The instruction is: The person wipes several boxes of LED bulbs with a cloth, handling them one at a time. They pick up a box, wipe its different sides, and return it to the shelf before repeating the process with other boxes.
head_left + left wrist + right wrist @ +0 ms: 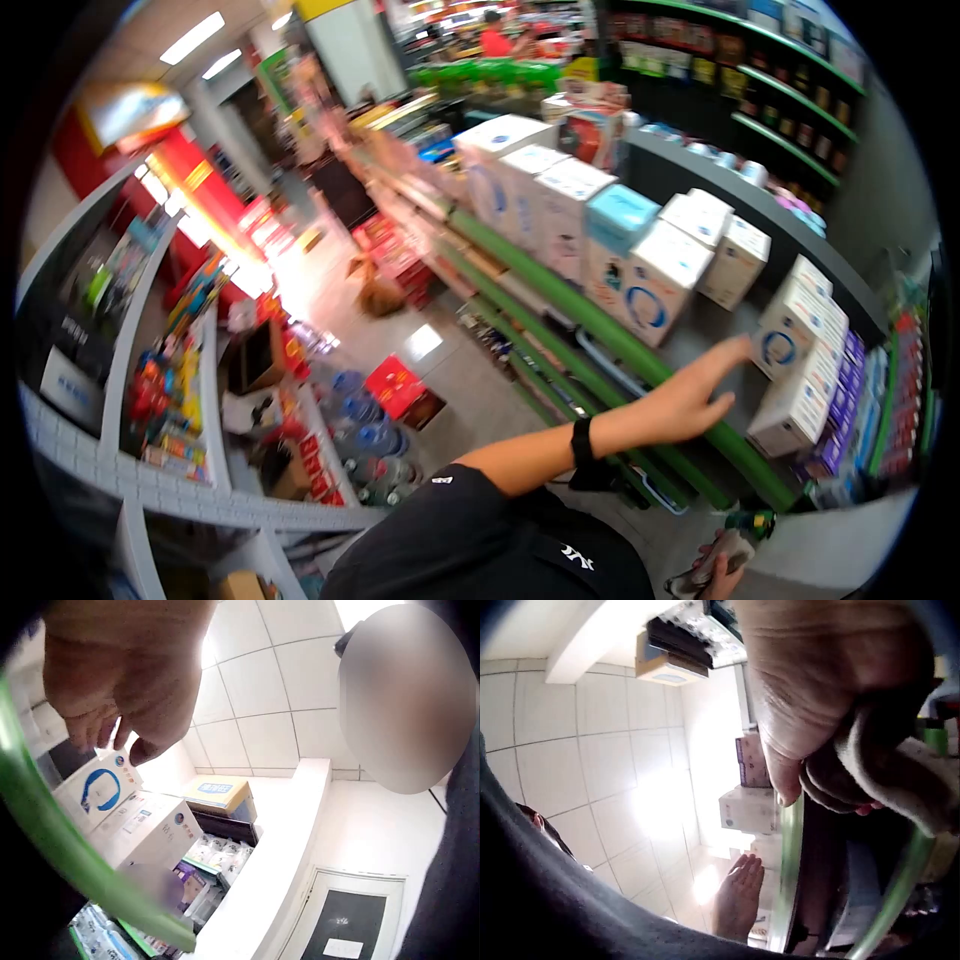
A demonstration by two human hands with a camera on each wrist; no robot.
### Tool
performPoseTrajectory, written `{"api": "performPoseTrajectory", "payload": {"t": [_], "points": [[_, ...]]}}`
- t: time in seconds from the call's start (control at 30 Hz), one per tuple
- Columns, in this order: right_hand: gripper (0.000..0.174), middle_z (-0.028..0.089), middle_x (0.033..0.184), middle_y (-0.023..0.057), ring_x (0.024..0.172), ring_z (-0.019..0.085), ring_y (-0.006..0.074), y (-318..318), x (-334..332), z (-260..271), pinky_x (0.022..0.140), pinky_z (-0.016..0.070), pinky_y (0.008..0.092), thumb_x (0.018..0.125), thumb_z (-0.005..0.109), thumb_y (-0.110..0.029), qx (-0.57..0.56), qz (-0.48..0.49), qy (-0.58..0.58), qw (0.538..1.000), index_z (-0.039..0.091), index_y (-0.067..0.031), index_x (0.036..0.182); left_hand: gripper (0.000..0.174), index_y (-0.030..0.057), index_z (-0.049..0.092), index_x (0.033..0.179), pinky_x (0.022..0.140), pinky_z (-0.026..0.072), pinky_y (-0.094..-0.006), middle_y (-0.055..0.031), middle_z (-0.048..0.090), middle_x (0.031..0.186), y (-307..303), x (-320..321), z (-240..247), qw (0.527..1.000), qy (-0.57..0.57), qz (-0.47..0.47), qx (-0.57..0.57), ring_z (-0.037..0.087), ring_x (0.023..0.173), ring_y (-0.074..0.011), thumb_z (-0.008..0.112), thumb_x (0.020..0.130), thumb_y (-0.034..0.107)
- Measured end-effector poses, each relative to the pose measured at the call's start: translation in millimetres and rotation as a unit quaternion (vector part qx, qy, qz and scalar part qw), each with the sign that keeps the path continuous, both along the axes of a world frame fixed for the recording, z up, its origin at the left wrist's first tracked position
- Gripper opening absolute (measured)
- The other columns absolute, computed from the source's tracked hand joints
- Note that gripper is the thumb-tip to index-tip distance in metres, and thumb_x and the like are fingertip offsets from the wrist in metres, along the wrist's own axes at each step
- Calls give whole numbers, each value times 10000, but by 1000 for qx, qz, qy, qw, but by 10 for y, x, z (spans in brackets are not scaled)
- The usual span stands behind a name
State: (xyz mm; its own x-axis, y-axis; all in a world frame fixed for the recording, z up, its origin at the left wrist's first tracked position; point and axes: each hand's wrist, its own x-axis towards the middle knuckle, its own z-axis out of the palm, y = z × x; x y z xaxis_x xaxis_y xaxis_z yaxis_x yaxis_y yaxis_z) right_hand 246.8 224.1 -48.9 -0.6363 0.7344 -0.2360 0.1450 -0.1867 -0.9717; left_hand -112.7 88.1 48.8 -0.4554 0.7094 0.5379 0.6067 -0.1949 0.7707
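My left hand point(680, 402) reaches over the top shelf point(690, 345) with its fingers extended and nothing in its grasp. Its fingertips are close to a white box with a blue ring point(785, 330); another white box point(800, 405) lies just in front of that one. To the left stands a row of upright boxes, among them a white box with a blue circle point(665, 270) and a light blue-topped box point(618, 215). Low at the right, my right hand point(722, 580) grips a greyish cloth point(885, 769), which hangs in folds from the fingers in the right wrist view.
A green rail point(570, 285) runs along the shelf's front edge. Purple packs point(840, 400) stand right of the boxes. On the floor are a red carton point(402, 388) and large water bottles point(380, 438). Grey shelving point(90, 450) with goods lines the left side.
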Motion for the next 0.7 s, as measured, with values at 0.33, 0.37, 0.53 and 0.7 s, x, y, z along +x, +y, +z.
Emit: {"api": "performPoseTrajectory", "payload": {"t": [0.33,0.37,0.53,0.7], "points": [[500,696,1309,58,1047,659,191,-788,-1484,480,906,548,351,1158,545,-371,-23,358,-91,929,602,-61,1546,329,19,665,1367,1021,553,-480,-180,718,1291,-3154,513,-1177,924,-158,258,-237,704,1162,-361,620,1047,84],[496,697,1309,62,1059,656,193,-888,-1631,383,919,543,355,1158,543,-366,-6,374,-72,925,607,-56,1540,332,23,666,1367,1011,559,-474,-174,725,1275,-3437,597,-1162,907,-185,300,-231,714,1142,-355,628,1043,85],[394,702,1176,105,1053,656,224,-1796,-2480,241,941,537,364,1150,493,-349,-20,495,-33,868,676,-29,1289,314,8,654,1335,997,565,-450,-159,717,1231,-4680,1002,-972,842,-165,485,-171,721,1143,-336,643,1033,94],[369,685,1098,111,1035,649,229,-2984,-3311,47,965,524,367,1138,469,-349,-126,629,4,767,663,-44,1213,304,14,652,1322,986,557,-460,-156,705,1231,-5739,1491,-1040,747,-102,644,-128,714,1133,-329,642,1027,89]]}}
